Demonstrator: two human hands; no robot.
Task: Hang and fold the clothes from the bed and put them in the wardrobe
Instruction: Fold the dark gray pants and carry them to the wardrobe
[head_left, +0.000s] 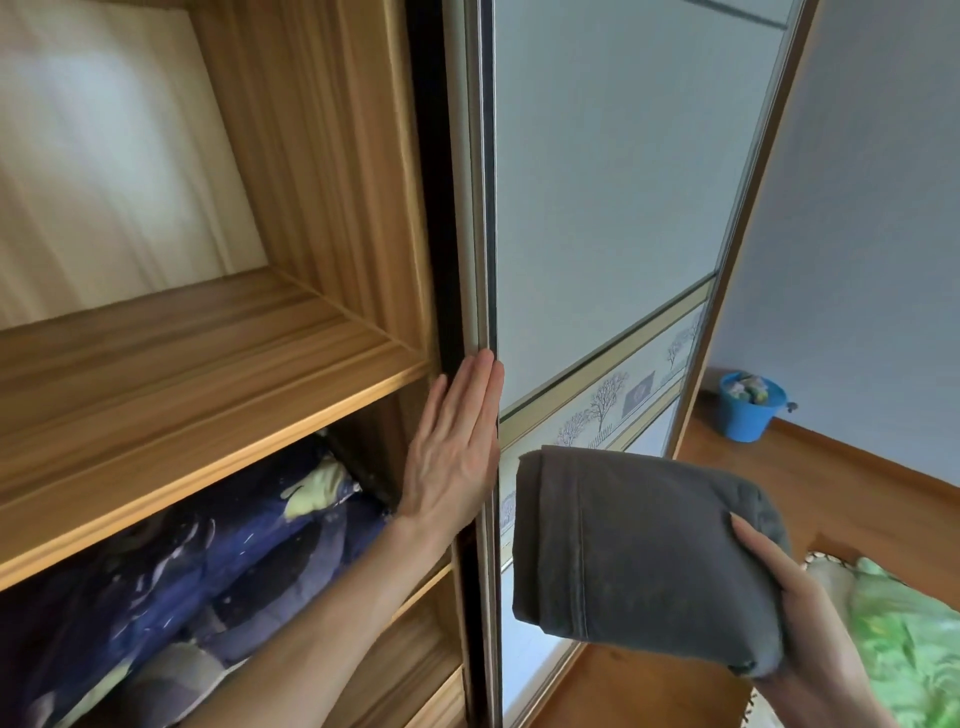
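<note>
Upper left: wooden wardrobe shelf (171, 332). Lower left: dark blue patterned bedding (171, 571) beneath it. Centre: left hand (454, 447), fingers straight, pressed flat against the sliding door edge (480, 208). Lower right: right hand (800, 618) grips folded grey trousers (639, 551). Right edge: blue bucket (745, 410) on the floor; green bedspread (904, 639) below. No legible writing.
</note>
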